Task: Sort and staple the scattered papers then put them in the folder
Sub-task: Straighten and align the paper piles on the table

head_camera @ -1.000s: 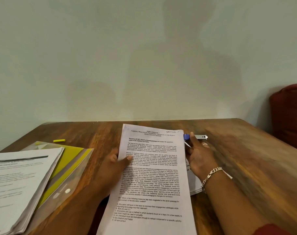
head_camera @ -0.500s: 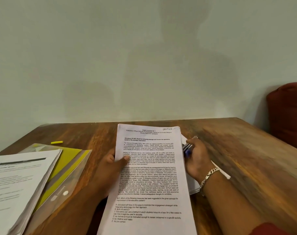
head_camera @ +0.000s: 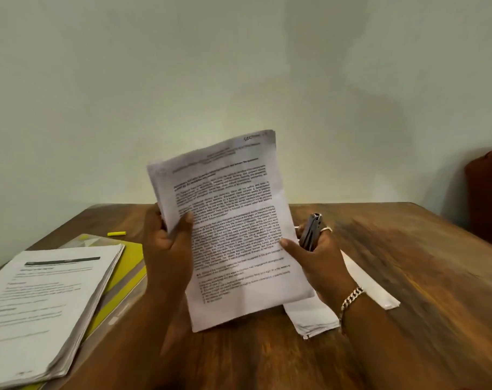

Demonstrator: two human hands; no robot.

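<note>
Two hands are busy over the wooden counter (head_camera: 408, 277), and nearest on the left lies a thick pile of printed papers (head_camera: 42, 299), resting on a yellow folder (head_camera: 126, 274) in a clear sleeve that peeks out along the pile's right edge. Centre stage, the left hand (head_camera: 167, 249) grips a printed sheaf (head_camera: 239, 235) by its left edge, thumb pressed across the front of the page, fingers curled behind. That sheaf is lifted off the counter and tilted, top corner leaning to the right against the pale wall. The right hand (head_camera: 320, 257) sits at the sheaf's right edge, thumb tip touching the page, while its fingers curl round a grey metal stapler (head_camera: 311, 232) held upright; there's a ring on one finger and a chain bracelet (head_camera: 351, 296) at the wrist. Just under that wrist, flat on the counter, lie more white sheets (head_camera: 363, 285), partly hidden by the raised sheaf. Further back on the left, a small yellow highlighter cap (head_camera: 116, 233) lies alone near the folder's far corner. Off at the right edge, something dark red (head_camera: 486, 198) stands beside the counter; what it is I cannot tell.
</note>
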